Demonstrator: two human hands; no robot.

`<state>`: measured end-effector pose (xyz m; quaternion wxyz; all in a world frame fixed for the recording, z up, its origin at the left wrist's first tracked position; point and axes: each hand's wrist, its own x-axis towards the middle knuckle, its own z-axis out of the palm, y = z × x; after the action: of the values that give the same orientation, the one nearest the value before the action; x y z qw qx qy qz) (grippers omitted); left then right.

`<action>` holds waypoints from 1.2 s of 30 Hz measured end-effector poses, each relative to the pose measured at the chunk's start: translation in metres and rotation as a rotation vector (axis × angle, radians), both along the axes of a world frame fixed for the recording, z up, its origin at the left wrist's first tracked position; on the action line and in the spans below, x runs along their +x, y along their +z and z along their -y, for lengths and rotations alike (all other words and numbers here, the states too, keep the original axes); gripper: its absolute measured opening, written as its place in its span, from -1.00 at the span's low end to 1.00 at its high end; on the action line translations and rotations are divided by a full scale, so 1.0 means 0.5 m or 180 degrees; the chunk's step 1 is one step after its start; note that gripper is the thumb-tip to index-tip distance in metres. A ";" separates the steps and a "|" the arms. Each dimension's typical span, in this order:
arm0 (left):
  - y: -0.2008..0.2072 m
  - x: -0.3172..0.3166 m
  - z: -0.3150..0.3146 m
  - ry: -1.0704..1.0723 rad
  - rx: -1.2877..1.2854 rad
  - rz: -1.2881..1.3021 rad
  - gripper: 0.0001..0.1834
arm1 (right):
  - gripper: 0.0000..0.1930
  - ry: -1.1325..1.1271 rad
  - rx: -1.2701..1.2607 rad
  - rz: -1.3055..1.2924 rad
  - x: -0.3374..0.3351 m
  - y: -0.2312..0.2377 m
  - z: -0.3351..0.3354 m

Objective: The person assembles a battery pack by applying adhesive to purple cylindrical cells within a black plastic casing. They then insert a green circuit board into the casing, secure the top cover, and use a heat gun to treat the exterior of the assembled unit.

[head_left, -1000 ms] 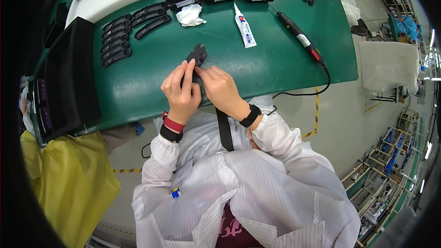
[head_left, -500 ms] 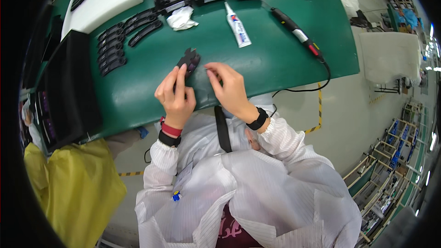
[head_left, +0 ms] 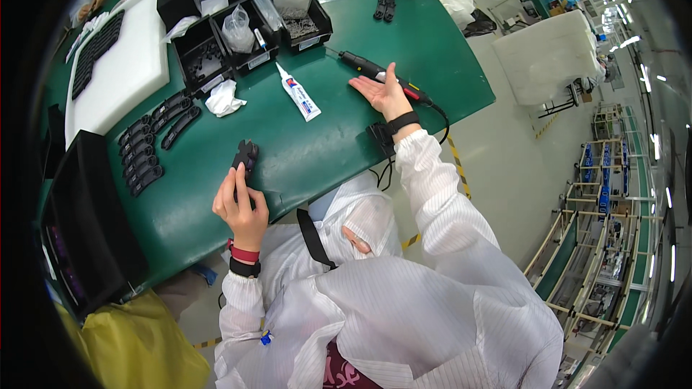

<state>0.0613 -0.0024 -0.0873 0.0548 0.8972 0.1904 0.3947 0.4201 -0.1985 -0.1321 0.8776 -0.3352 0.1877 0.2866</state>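
Along the left edge of the green surface (head_left: 339, 151) a white foam tray (head_left: 122, 72) sits, and just inside it lie rows of small black parts (head_left: 148, 148). Near the front edge, left of the middle, the left hand (head_left: 241, 209) grips the lower end of a black plastic part (head_left: 246, 155), fingers closed around it, the part propped on the surface and standing out above the fingertips. Further back stand black bins (head_left: 245, 25) with bagged pieces, a crumpled white cloth (head_left: 225, 99) and a white glue tube (head_left: 298, 94) (lying flat, nozzle pointing to the far edge). Toward the right edge the right hand (head_left: 382, 91) lies open, palm up, holding nothing, its fingers against the black-and-red electric screwdriver (head_left: 382, 77) whose cable runs off the front edge. To do this well, I would judge, the left hand should keep the part firmly braced on the surface while the right closes fully round the screwdriver's body before lifting it.
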 end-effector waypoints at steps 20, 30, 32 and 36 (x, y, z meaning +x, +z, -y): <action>0.035 -0.008 -0.018 -0.0172 -0.0511 0.0167 -0.52 | -0.63 -0.1469 -0.0293 0.2226 -0.081 0.110 0.016; 0.036 0.022 -0.015 -0.0102 -0.0878 0.0436 -0.73 | -0.46 -0.0582 -0.0443 0.3172 -0.156 0.304 0.010; 0.038 0.021 -0.020 -0.0149 -0.0938 0.0412 -0.74 | -0.46 -0.0490 -0.0501 0.3178 -0.187 0.321 -0.013; 0.050 0.017 -0.047 -0.0599 -0.1314 0.0324 -0.78 | -0.52 -0.0110 -0.0138 0.3348 -0.214 0.321 -0.038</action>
<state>0.0699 0.0213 -0.0621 0.2832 0.8597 0.1796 0.3853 0.3133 -0.1795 0.0285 0.8507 -0.4488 -0.2668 0.0612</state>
